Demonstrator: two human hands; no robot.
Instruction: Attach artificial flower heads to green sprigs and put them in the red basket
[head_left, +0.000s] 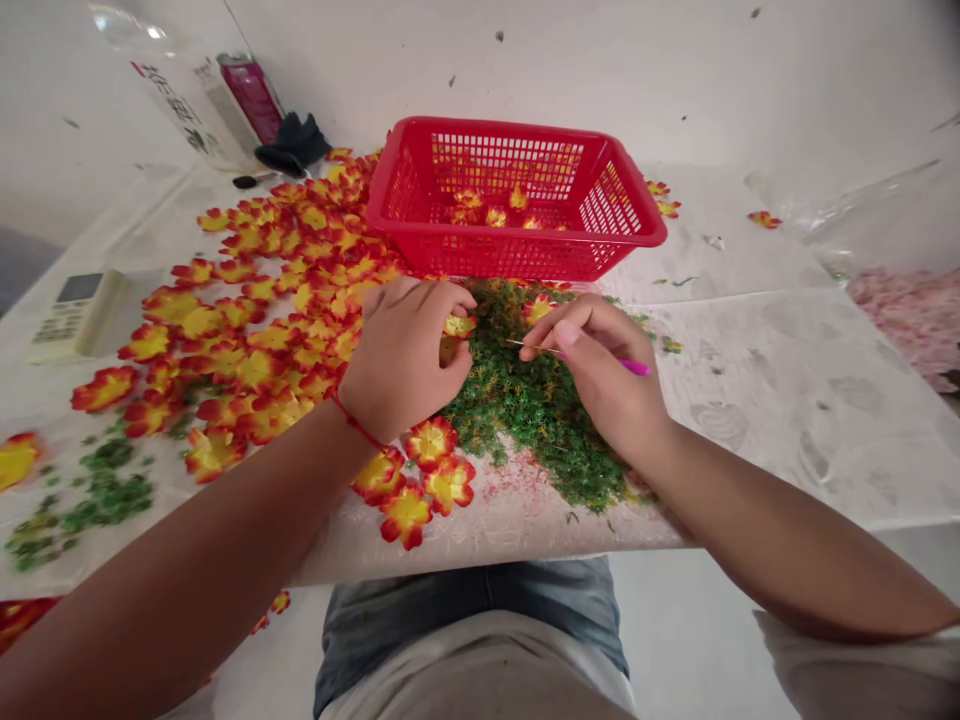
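Observation:
My left hand, with a red string at the wrist, is closed round a yellow-red petal piece that shows between thumb and fingers. In my right hand is a thin needle tool with a magenta handle; its tip points left over the pile of small green pieces. A red-yellow flower lies just beyond my right fingers. Many loose red-yellow petal pieces spread under and left of my left hand. Several flat flowers lie near the table's front edge.
A red plastic basket holding several flowers stands behind my hands. At the back left are a large plastic bottle, a purple can and a dark cloth. A remote lies left. Pink material is at the right.

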